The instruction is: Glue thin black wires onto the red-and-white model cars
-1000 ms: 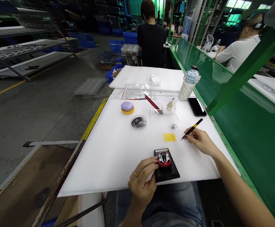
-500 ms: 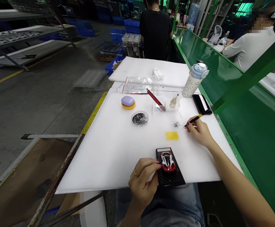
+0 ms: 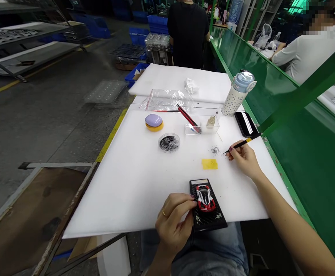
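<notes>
My left hand (image 3: 176,218) is closed at the left side of a small red, white and black model car (image 3: 205,198). The car sits on a black rectangular display base (image 3: 210,223) by the table's near edge; fingertips touch the car's flank and the base's edge. In a pinch, my right hand (image 3: 243,157) holds a slim black pen-like tool (image 3: 245,141) with a yellow band. Its fine tip points down at the table, just right of a loose pile of tiny black slivers (image 3: 214,150). A yellow sticky-looking square (image 3: 209,164) lies between the pile and the car.
A round clear dish (image 3: 169,143) holds many black slivers. Behind are a purple-and-yellow oval object (image 3: 154,122), a clear tray (image 3: 188,130) with red tweezers-like tools and a small bottle (image 3: 211,122), a phone (image 3: 246,124), a flask (image 3: 236,96) and plastic bags (image 3: 170,100). Two people sit beyond.
The front end of the base has tipped slightly, so light markings show on it. The right hand's tool leans a little lower. The whole view has shifted slightly.
</notes>
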Motion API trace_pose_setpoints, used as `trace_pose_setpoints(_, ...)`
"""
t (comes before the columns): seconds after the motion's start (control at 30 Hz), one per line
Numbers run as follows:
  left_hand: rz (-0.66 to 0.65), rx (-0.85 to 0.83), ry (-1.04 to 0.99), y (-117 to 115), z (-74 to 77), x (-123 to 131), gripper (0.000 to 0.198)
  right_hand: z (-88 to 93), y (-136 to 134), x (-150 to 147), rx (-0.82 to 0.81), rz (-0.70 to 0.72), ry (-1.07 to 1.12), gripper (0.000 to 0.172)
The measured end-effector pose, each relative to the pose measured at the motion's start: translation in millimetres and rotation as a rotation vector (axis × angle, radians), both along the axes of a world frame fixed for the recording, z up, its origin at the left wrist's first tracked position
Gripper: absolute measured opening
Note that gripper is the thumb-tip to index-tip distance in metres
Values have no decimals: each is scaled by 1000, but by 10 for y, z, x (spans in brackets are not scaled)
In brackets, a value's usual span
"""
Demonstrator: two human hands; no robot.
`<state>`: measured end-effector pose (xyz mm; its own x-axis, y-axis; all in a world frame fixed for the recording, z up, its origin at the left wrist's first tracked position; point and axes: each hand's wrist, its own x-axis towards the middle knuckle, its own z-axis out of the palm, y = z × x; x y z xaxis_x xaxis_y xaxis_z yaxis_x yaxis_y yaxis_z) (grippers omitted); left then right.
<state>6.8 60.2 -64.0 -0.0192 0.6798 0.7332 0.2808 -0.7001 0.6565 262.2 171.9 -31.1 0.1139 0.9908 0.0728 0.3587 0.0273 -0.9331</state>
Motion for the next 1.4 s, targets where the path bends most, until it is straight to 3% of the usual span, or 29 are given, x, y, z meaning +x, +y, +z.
trace_pose_setpoints(0.37, 10, -3, -2, 0, 1, 2, 25, 44, -39, -39, -7, -41, -233, 12)
trace_pose_setpoints(1.17, 30, -8, 6, 8, 11, 0, 22, -24, -23, 7, -62, 5, -199, 13)
trace_pose_setpoints(1.3, 19, -5, 0, 0, -2, 1, 23, -12, -36, 17, -78, -12, -54, 20)
trace_pose_setpoints(1.4, 18, -1, -5, -5, 1, 6, 23, 26, -62, 16, -88, 50, 115, 30)
